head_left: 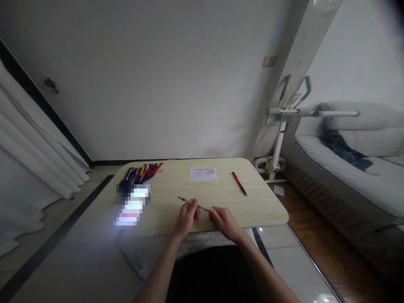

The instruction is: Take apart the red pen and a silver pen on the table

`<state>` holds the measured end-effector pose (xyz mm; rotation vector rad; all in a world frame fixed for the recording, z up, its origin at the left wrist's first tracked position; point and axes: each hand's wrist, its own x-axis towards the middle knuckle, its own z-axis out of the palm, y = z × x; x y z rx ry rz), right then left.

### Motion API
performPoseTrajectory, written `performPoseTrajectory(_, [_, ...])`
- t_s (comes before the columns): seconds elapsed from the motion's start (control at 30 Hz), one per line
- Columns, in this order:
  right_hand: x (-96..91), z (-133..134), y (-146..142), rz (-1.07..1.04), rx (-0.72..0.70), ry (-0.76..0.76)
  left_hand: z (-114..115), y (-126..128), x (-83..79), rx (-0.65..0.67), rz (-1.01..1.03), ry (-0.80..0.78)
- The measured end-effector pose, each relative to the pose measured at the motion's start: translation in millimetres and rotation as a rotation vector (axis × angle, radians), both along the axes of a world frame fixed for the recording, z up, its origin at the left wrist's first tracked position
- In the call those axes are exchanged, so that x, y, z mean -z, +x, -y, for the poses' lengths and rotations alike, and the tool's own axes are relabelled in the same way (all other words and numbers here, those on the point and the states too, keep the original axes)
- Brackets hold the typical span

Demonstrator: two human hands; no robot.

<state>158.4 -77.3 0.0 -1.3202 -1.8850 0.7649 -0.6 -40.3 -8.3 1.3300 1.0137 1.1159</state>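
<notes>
A slim pen (203,208) with a dark tip is held level between my two hands, above the front part of the pale wooden table (170,223). My left hand (188,213) is closed around the pen's middle, with the dark tip poking out to the left. At the other end, my right hand (222,219) pinches the pen, and its fingers hide that end. Beyond my hands lies a small white paper (203,174) with scribbled marks. To the right rests a red and black pen (239,184), lying at a slant.
Several pens (139,173) in mixed colours lie bunched at the table's left. Next to them is a bright, pixelated screen (133,206). Behind the table stands a white wall (170,84). White exercise equipment (278,145) and a sofa (347,168) are on the right.
</notes>
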Motion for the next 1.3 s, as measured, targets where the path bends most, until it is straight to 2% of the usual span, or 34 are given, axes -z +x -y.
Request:
performPoseTrajectory(0.23, [1.8, -0.6, 1.6, 0.039, 0.033, 0.021, 1.2, -0.5, -2.1, 0.059, -0.029, 0.02])
performPoseTrajectory(0.5, [4.2, -1.4, 0.6, 0.063, 0.037, 0.057, 1.4, 1.5, -5.3, 0.031, -0.037, 0.021])
performPoseTrajectory(0.97, [-1.2, 1.6, 0.9, -0.096, 0.042, 0.003, 0.4, 0.4, 1.7, 0.01, 0.024, -0.028])
performPoseTrajectory(1.3, [4.1, 1.0, 2.2, -0.018, 0.053, 0.021, 0.7, 0.2, 2.1, 0.019, -0.025, 0.005])
